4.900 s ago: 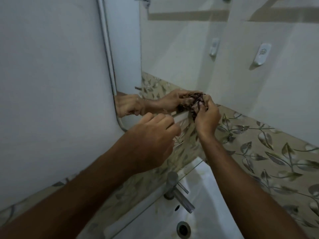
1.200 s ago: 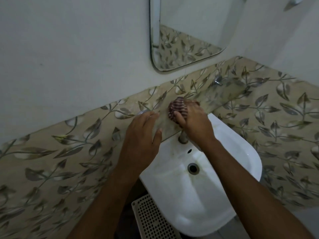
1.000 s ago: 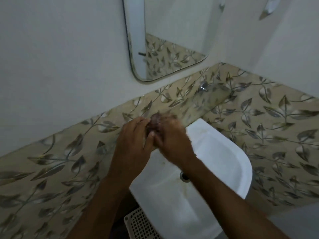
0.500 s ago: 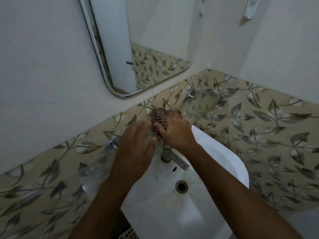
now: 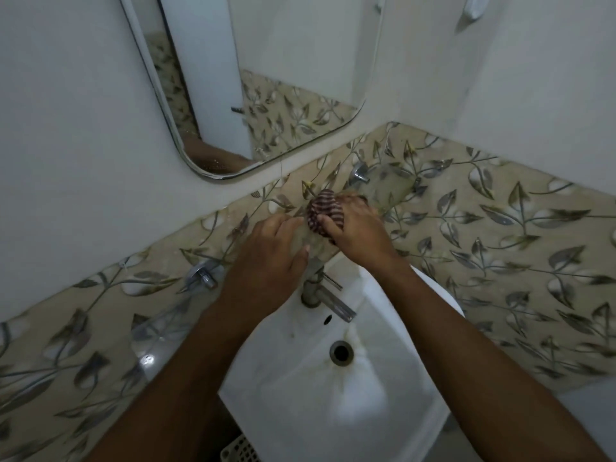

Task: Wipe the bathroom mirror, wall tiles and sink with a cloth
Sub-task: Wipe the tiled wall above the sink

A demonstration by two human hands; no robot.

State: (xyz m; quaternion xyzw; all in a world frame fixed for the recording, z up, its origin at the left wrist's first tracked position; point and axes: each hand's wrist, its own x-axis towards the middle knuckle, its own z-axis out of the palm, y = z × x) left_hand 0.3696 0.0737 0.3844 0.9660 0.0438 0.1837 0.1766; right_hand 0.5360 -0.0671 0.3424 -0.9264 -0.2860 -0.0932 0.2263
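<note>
A bunched red-and-white striped cloth [image 5: 325,208] is gripped in my right hand [image 5: 361,236] and pressed against the leaf-patterned wall tiles [image 5: 500,228], just above a clear glass shelf [image 5: 388,186]. My left hand [image 5: 266,265] lies flat beside it, palm down on the shelf, holding nothing. The rounded mirror [image 5: 266,78] hangs on the white wall above the hands. The white sink [image 5: 333,405] sits below my forearms, with brownish stains around its drain [image 5: 340,351].
A metal tap [image 5: 330,301] stands at the sink's back, under my hands. Chrome shelf brackets [image 5: 200,276] are fixed to the tiles on each side. A white perforated basket [image 5: 240,451] shows under the sink. A white hook [image 5: 473,8] is on the right wall.
Earlier my hands were up at the mirror's lower edge; they have since dropped to the tiles and shelf. In the last half second the cloth has shifted slightly along the tiles while my left hand stays flat.
</note>
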